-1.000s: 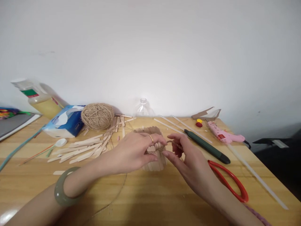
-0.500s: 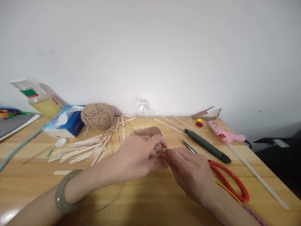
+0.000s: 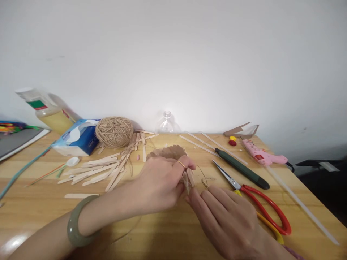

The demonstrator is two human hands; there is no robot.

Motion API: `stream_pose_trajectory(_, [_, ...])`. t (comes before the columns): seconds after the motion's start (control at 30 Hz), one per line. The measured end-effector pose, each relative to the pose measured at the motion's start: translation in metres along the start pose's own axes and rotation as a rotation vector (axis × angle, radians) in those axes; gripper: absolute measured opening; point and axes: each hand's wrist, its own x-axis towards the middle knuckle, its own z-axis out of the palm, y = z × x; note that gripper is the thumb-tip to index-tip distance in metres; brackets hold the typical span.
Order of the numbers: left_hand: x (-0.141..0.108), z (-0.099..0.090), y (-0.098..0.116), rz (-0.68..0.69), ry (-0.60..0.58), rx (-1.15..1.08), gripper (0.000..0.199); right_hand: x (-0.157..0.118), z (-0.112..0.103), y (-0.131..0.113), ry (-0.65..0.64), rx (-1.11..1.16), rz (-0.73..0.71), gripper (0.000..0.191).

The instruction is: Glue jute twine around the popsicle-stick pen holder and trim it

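Observation:
My left hand (image 3: 159, 182), ring on a finger and bangle on the wrist, is closed around a small brown piece (image 3: 170, 151) made of wooden craft sticks set side by side. Much of that piece is hidden under the palm. My right hand (image 3: 225, 216) pinches at its near right edge, fingertips pressed together on jute twine (image 3: 187, 182) there. A loose, curled twine end (image 3: 205, 180) sticks out beyond the right knuckles. Just right of this hand lie scissors (image 3: 244, 187) with red and yellow handles.
Loose craft sticks (image 3: 100, 169) and a twine ball (image 3: 114, 132) lie left, beside a tissue pack (image 3: 78, 139) and a tilted-looking bottle (image 3: 51, 115). A clear bottle top (image 3: 166, 124) stands at the wall. Right are a dark green pen-like tool (image 3: 242, 168), glue sticks (image 3: 303, 206) and a pink glue gun (image 3: 264, 153).
My right hand has moved down and toward me, baring the scissors' blades and the curled twine end. The left hand keeps its hold, and the piece's near edge has tilted.

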Motion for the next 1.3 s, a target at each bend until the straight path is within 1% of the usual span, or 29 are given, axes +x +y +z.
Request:
stream_pose_trajectory(0.1, [0.0,0.001,0.0,0.026,-0.035,0.036,0.035,-0.001,-0.004,0.001,-0.025,-0.008,-0.042,0.028])
stream_pose_trajectory(0.2, [-0.001,0.0,0.0,0.012,-0.053,0.056,0.035,-0.003,-0.007,0.003,-0.027,-0.015,-0.061,0.027])
stream_pose_trajectory(0.27, [-0.002,-0.002,-0.001,0.026,-0.041,0.058,0.031,-0.004,-0.006,0.007,-0.023,-0.018,-0.033,0.023])
stream_pose_trajectory(0.37, [-0.004,-0.005,-0.004,0.067,-0.035,0.016,0.028,-0.006,-0.003,0.015,-0.013,0.002,0.078,0.01])
stream_pose_trajectory(0.4, [-0.005,-0.005,-0.005,0.073,-0.04,-0.007,0.032,-0.007,-0.001,0.018,-0.015,0.023,0.123,0.007])
stream_pose_trajectory(0.43, [-0.006,-0.006,-0.006,0.073,-0.043,-0.03,0.039,-0.008,0.0,0.02,-0.02,0.054,0.162,0.008])
stream_pose_trajectory(0.53, [-0.008,-0.005,-0.008,0.023,-0.06,-0.084,0.066,-0.008,0.003,0.025,-0.07,0.17,0.258,0.019])
stream_pose_trajectory(0.57, [-0.008,-0.005,-0.009,-0.005,-0.074,-0.109,0.071,-0.008,0.004,0.026,-0.085,0.198,0.279,0.022])
stream_pose_trajectory(0.63, [-0.007,-0.005,-0.01,-0.053,-0.098,-0.178,0.074,-0.006,0.005,0.028,-0.109,0.216,0.31,0.026])
stream_pose_trajectory(0.77, [-0.004,-0.006,-0.011,-0.099,-0.114,-0.396,0.066,-0.004,0.005,0.029,-0.128,0.159,0.321,0.027])
stream_pose_trajectory(0.87, [-0.003,-0.008,-0.012,-0.129,-0.148,-0.654,0.057,-0.005,0.005,0.031,-0.146,0.157,0.35,0.029])
stream_pose_trajectory(0.93, [-0.002,-0.01,-0.013,-0.136,-0.187,-0.819,0.052,-0.007,0.005,0.033,-0.164,0.194,0.407,0.03])
stream_pose_trajectory(1.0, [-0.001,-0.012,-0.015,-0.135,-0.223,-0.941,0.048,-0.011,0.006,0.035,-0.168,0.217,0.492,0.032])
stream_pose_trajectory(1.1, [0.001,-0.013,-0.018,-0.12,-0.241,-1.035,0.044,-0.014,0.008,0.038,-0.153,0.209,0.599,0.034])
stream_pose_trajectory(1.2, [0.001,-0.011,-0.022,-0.106,-0.268,-1.062,0.041,-0.013,0.009,0.038,-0.125,0.214,0.631,0.031])
stream_pose_trajectory(1.3, [0.002,-0.009,-0.024,-0.106,-0.285,-1.057,0.037,-0.011,0.003,0.038,-0.108,0.304,0.703,0.028])
